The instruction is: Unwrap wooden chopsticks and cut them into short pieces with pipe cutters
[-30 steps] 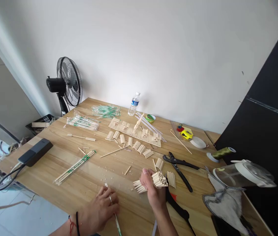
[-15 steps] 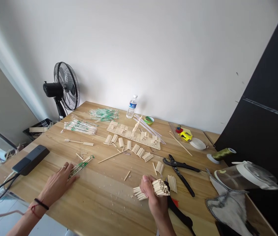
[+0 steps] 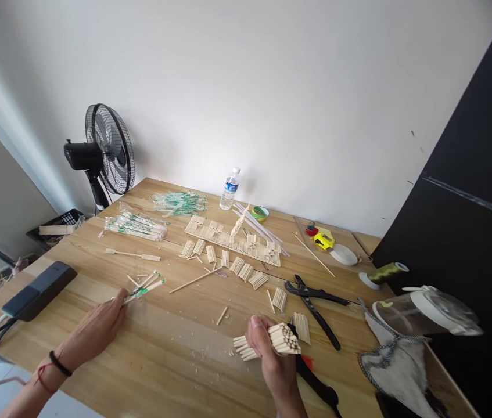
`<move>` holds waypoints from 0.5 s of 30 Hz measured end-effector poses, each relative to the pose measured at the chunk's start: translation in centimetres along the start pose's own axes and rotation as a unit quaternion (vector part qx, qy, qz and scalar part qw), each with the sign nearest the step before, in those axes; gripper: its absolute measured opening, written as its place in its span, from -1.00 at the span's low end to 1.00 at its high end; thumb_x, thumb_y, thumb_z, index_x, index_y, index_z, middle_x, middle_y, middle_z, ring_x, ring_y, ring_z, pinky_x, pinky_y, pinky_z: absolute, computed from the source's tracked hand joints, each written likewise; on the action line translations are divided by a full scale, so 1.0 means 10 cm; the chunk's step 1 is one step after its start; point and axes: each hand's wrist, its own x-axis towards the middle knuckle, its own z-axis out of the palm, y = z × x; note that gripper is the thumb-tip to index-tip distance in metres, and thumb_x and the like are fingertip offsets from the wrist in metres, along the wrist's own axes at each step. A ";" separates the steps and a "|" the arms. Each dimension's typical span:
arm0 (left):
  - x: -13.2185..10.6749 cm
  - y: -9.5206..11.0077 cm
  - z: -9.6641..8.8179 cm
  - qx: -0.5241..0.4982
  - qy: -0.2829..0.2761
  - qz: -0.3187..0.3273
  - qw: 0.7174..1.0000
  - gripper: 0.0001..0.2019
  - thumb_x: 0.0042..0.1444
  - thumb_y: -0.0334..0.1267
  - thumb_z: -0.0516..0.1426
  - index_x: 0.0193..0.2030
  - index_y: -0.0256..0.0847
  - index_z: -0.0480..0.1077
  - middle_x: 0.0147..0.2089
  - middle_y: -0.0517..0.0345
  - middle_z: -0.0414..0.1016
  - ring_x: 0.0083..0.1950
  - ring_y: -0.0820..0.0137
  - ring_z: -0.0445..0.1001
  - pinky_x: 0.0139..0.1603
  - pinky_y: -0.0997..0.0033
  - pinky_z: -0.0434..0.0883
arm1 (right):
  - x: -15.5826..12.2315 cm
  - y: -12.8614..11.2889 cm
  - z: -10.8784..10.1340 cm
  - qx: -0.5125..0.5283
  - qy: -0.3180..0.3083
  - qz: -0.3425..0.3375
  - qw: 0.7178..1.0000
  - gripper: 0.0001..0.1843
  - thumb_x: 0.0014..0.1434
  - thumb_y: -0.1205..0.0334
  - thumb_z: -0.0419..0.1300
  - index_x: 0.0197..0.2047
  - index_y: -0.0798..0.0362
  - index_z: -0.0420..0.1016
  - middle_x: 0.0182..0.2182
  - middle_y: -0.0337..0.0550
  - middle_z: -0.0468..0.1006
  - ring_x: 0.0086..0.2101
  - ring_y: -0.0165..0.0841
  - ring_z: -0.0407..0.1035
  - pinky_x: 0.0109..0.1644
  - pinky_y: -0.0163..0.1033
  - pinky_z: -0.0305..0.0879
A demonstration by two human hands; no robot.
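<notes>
My right hand point(image 3: 272, 354) is closed round a bundle of short cut wooden sticks point(image 3: 278, 339), held just above the wooden table point(image 3: 176, 360) near its front edge. My left hand point(image 3: 97, 328) reaches out to the left and its fingers close on the near ends of a few long chopsticks with green wrappers point(image 3: 143, 287), which lie on the table. A black band and a red string circle my left wrist.
Small glued stick panels point(image 3: 232, 244) lie mid-table, with wrapped chopstick packs point(image 3: 135, 226) and a water bottle point(image 3: 229, 189) behind. Black shears point(image 3: 315, 302) lie right of my right hand. A black box point(image 3: 39, 283) with cable sits left; a fan point(image 3: 101, 151) stands beyond.
My left hand has moved from near the table's front edge out to the left and taken hold of the long chopsticks. My right hand has kept the stick bundle almost still.
</notes>
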 end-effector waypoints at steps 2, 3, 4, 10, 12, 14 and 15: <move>-0.05 0.14 0.06 -0.141 0.036 0.049 0.988 -0.64 0.33 -0.06 -0.03 0.17 -0.09 0.31 -0.11 -0.03 0.63 -0.06 0.11 0.61 0.00 0.23 0.50 | 0.02 -0.09 0.01 0.002 -0.006 0.030 1.000 -0.42 0.33 -0.22 0.17 -0.54 -0.04 0.13 -0.63 -0.39 0.09 -0.59 -0.45 0.03 -0.54 -0.31 0.06; -0.07 0.26 0.09 -0.208 0.034 0.077 0.975 -0.64 0.35 -0.01 -0.03 0.17 -0.07 0.32 -0.15 0.01 0.62 -0.11 0.16 0.59 -0.04 0.27 0.51 | 0.04 -0.16 0.03 0.000 -0.013 0.039 0.999 -0.43 0.31 -0.23 0.20 -0.54 -0.03 0.19 -0.63 -0.38 0.12 -0.59 -0.44 0.04 -0.54 -0.30 0.06; -0.08 0.41 0.14 -0.269 0.025 0.105 0.957 -0.65 0.39 0.02 -0.05 0.12 -0.06 0.36 -0.22 0.05 0.59 -0.20 0.22 0.57 -0.09 0.31 0.51 | 0.06 -0.23 0.05 -0.005 -0.023 0.040 0.999 -0.46 0.28 -0.23 0.22 -0.51 -0.01 0.28 -0.62 -0.37 0.16 -0.59 -0.44 0.07 -0.54 -0.30 0.06; -0.05 1.26 0.44 -0.456 -0.042 0.236 0.857 -0.63 0.46 0.03 -0.03 -0.16 -0.13 0.47 -0.35 0.09 0.49 -0.30 0.32 0.47 -0.16 0.35 0.44 | 0.20 -0.73 0.34 -0.033 -0.132 -0.005 0.991 -0.51 0.17 -0.14 0.37 -0.05 0.10 0.62 -0.60 -0.36 0.32 -0.58 -0.39 0.23 -0.46 -0.26 0.25; -0.02 1.34 0.51 -0.470 -0.071 0.250 0.843 -0.62 0.45 0.02 -0.01 -0.23 -0.15 0.48 -0.32 0.07 0.54 -0.27 0.31 0.51 -0.14 0.35 0.43 | 0.21 -0.81 0.43 -0.039 -0.154 -0.016 0.987 -0.64 0.22 -0.07 0.35 -0.19 0.09 0.63 -0.59 -0.31 0.42 -0.57 -0.37 0.30 -0.40 -0.25 0.33; 0.01 1.33 0.54 -0.464 -0.098 0.251 0.844 -0.60 0.44 0.02 0.02 -0.26 -0.18 0.51 -0.27 0.04 0.60 -0.22 0.29 0.55 -0.11 0.36 0.43 | 0.21 -0.84 0.49 -0.043 -0.168 -0.029 0.984 -0.68 0.28 0.00 0.30 -0.36 0.07 0.58 -0.57 -0.25 0.50 -0.54 -0.35 0.38 -0.36 -0.26 0.36; 0.03 1.30 0.54 -0.455 -0.107 0.246 0.849 -0.61 0.43 0.02 0.04 -0.25 -0.18 0.53 -0.25 0.03 0.62 -0.20 0.28 0.55 -0.11 0.37 0.42 | 0.20 -0.84 0.50 -0.046 -0.171 -0.037 0.983 -0.66 0.30 0.03 0.29 -0.42 0.06 0.55 -0.56 -0.23 0.52 -0.52 -0.35 0.41 -0.36 -0.28 0.36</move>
